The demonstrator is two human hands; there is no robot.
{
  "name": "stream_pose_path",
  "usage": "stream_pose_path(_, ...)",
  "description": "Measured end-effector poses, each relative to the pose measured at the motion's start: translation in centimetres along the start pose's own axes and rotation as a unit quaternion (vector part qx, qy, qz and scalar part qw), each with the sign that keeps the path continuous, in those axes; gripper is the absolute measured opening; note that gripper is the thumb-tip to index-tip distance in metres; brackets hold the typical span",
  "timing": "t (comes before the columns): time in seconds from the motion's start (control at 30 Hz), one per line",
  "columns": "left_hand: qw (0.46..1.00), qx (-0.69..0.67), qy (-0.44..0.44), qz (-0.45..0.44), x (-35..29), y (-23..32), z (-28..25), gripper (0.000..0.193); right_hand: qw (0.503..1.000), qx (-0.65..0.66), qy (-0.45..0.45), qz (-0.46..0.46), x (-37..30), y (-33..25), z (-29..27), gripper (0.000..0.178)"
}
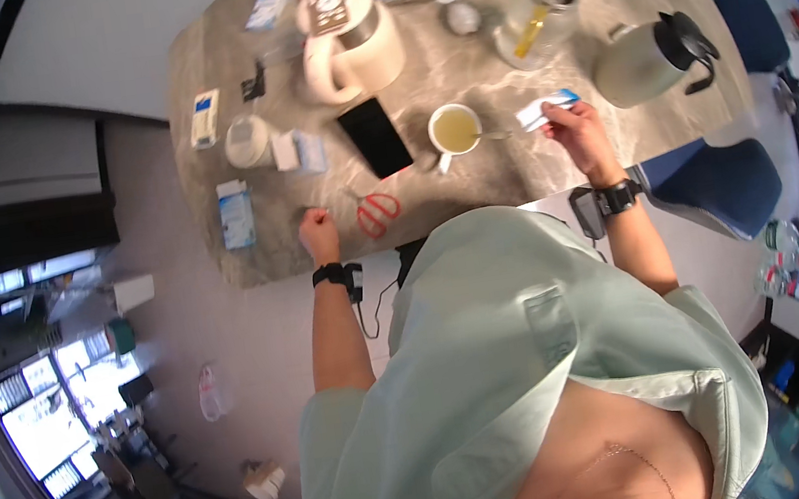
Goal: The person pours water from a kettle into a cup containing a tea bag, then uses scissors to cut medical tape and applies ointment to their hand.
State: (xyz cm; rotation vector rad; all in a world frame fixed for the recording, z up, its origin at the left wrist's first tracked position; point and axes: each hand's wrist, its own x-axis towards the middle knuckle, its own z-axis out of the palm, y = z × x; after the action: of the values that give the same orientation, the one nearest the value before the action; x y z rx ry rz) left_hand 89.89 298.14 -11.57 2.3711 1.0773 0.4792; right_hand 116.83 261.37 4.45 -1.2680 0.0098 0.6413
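My right hand [578,133] pinches a small white and blue packet [533,115] above the right part of the table. Left of it stands a white cup [444,160] of pale yellow liquid, with a thin handle or stick jutting from its right side. My left hand [319,232] is closed in a loose fist at the table's near edge, with nothing showing in it. Close beside that fist lie red-handled scissors [379,214], their blades hard to make out. A black phone [375,139] lies between the scissors and a cream kettle [371,46].
On the marbled table [439,47] also stand a glass jug [536,21], a beige thermos jug [640,64] and a lidded tub [249,142]. Small boxes, one blue and white [237,215], line the left side. A blue chair [714,188] stands at the right edge.
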Motion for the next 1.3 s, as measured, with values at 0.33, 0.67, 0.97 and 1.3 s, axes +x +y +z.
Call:
stream_pose_path(0.33, 0.928, -0.244, -0.104, -0.261, -0.1, -0.3, -2.1, 0.029, 1.0, 0.021, -0.003, 0.011, 0.1, 0.0, -0.8, 0.014)
stream_pose_path(0.67, 0.988, 0.052, -0.069, -0.13, 0.4, -0.9, 0.1, 0.008, 1.0, 0.015, -0.011, 0.014, -0.3, 0.2, -0.7, 0.012)
stream_pose_path(0.97, 0.985, -0.152, -0.077, -0.04, -0.8, 0.5, -1.6, 0.01, 0.999, 0.015, -0.029, 0.016, -1.5, -1.0, 0.1, 0.014)
stream_pose_path(1.3, 0.811, -0.466, -0.35, -0.049, -1.2, 29.5, -5.7, 0.017, 0.918, 0.319, -0.231, 0.04, -2.2, -0.1, 1.1, 0.023)
